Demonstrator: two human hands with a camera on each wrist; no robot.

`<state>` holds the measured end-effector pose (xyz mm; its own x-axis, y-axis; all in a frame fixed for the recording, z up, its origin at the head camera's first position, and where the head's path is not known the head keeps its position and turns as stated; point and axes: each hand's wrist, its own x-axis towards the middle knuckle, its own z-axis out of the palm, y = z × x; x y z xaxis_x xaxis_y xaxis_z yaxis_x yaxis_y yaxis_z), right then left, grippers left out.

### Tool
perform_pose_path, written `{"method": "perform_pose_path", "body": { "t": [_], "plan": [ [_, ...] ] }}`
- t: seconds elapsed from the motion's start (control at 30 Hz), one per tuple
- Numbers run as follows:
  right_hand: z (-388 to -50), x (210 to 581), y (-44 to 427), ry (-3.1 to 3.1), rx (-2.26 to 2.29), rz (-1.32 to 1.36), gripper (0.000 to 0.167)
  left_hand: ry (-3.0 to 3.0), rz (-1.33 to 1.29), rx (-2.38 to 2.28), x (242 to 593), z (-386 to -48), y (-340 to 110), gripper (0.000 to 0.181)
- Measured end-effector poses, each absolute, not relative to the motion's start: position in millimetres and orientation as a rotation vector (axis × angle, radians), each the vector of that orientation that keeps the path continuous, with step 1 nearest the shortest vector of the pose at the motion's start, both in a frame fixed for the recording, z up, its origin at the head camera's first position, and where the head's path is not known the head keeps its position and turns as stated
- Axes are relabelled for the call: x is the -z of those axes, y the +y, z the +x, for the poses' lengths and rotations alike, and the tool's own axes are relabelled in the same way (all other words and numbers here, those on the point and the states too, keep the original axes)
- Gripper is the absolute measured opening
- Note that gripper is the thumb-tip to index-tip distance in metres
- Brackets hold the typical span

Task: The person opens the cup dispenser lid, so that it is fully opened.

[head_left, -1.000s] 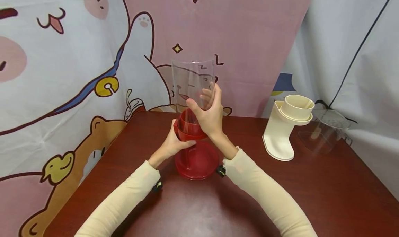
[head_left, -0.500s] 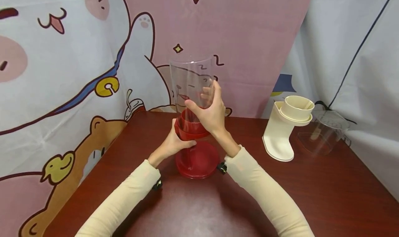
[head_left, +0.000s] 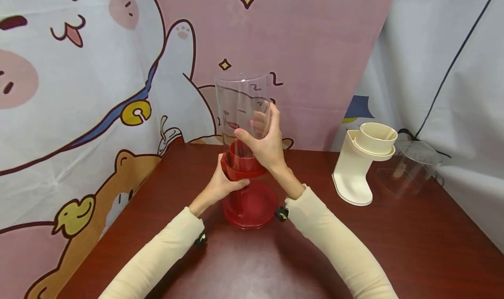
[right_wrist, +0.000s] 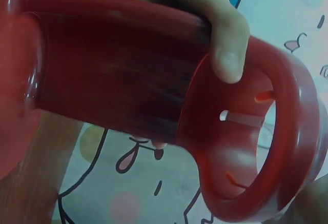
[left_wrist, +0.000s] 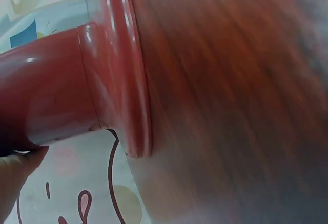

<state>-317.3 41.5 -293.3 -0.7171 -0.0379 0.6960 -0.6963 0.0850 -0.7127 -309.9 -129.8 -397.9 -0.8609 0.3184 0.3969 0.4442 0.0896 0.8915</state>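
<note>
- A glossy red plastic stand rises from the tabletop at the centre of the frame: a round base, a curved shell of a neck and a smooth, thick-lipped ring on top. The right wrist view shows small slots inside that ring.
- The left hand grips the stand just under the ring, thumb across the front, fingers wrapped behind.
- A clear, smooth-walled cylinder stands above, its lower end within the ring; I cannot tell how firmly it sits.
- The right hand holds the cylinder's lower half, thumb in front and fingers curved round the far side, so the cylinder lies between them.
- At the right of the frame, a matte cream stand holds a cream cup, near a clear container.
- Behind hangs creased cartoon cloth.
</note>
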Motion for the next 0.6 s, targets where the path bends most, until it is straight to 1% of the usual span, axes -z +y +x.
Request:
{"method": "perform_pose_path", "body": {
  "t": [0.33, 0.43, 0.6],
  "plan": [
    [-301, 288, 28, -1.969, -1.498, 0.509, 0.115, -2.259, -0.691, 1.881, 400, -306, -131, 0.081],
    [-299, 285, 25, -1.986, -1.455, 0.465, 0.113, -2.270, -0.661, 1.869, 391, -298, -129, 0.080],
    [-304, 284, 29, -1.975, -1.451, 0.472, 0.116, -2.291, -0.668, 1.850, 374, -285, -123, 0.079]
  ]
}}
